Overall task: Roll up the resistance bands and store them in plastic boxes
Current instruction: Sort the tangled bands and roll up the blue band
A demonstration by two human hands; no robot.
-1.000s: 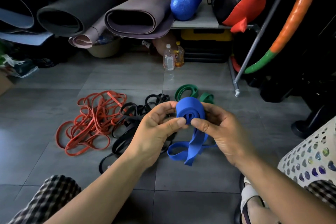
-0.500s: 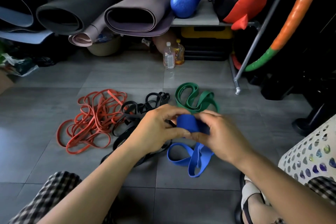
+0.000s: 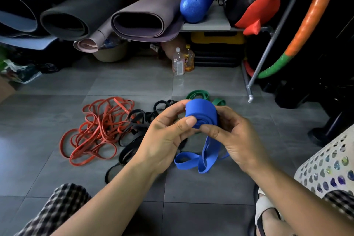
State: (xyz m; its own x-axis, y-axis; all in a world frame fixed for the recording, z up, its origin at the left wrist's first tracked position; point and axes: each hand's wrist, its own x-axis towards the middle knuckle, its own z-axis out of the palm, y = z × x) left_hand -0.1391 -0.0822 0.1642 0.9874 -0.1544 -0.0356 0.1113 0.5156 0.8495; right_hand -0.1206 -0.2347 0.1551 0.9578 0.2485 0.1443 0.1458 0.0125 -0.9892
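The grip of the left hand and that of the right hand are both closed round the rolled part of a wide blue rubber resistance band, with the thumbs pressed on its spiral end and the fingers curled behind it. Both forearms reach forward above the grey tiled floor. The band's unrolled tail hangs in loops beneath the hands, and beyond on the floor lie a heap of black rubber bands, thin orange-red bands to their left, and a green band.
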